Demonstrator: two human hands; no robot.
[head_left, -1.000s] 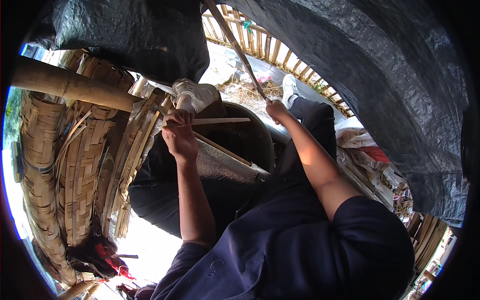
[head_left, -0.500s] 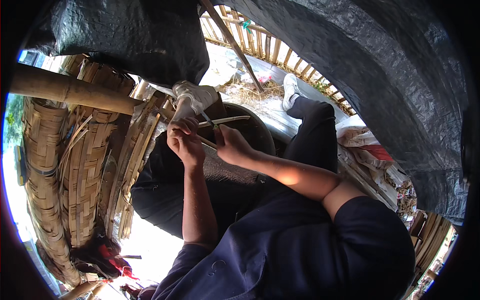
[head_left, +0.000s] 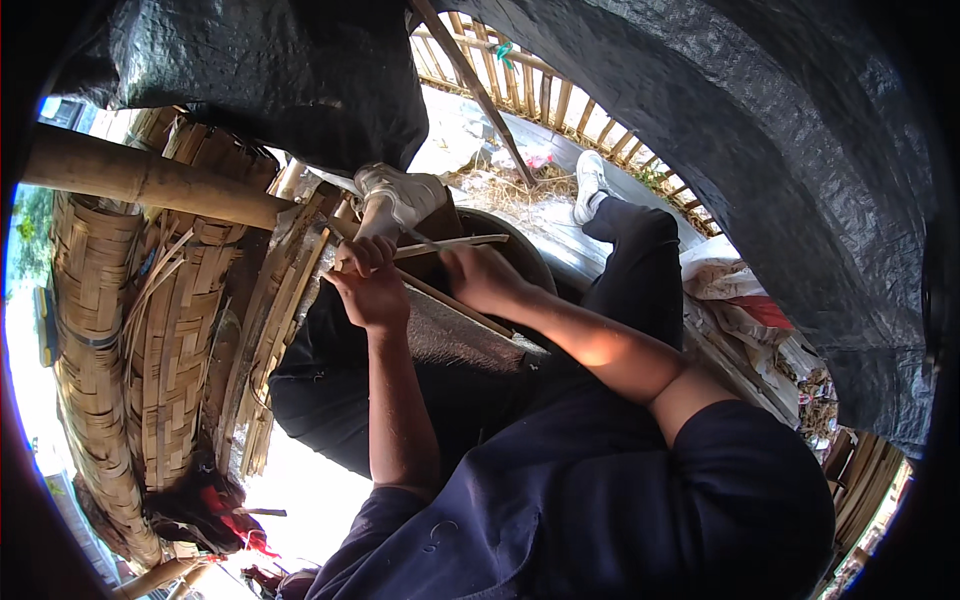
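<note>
My left hand [head_left: 370, 285] is closed around a thin bamboo strip [head_left: 465, 308], which slants down to the right across my lap. In my right hand [head_left: 484, 278] is a knife, its grey blade [head_left: 424, 237] pointing up and left toward my left hand; the fingers hide its handle. A second pale bamboo strip [head_left: 455, 243] lies just beyond my hands, across a round dark tub [head_left: 538, 262]. Under the held strip, a grey rough pad [head_left: 455, 335] covers part of my lap.
Woven bamboo rolls [head_left: 95, 370] and split bamboo pieces [head_left: 275, 330] stand on the left, beneath a thick bamboo pole [head_left: 150, 180]. Dark tarpaulin [head_left: 800, 150] hangs overhead and right. A slatted bamboo fence [head_left: 540, 95] stands beyond my white shoe [head_left: 590, 185]. Sacks [head_left: 715, 268] lie at right.
My right hand has moved slightly right, away from my left hand. More of the held strip now shows below it, reaching farther down and right. The whole view has shifted a little.
</note>
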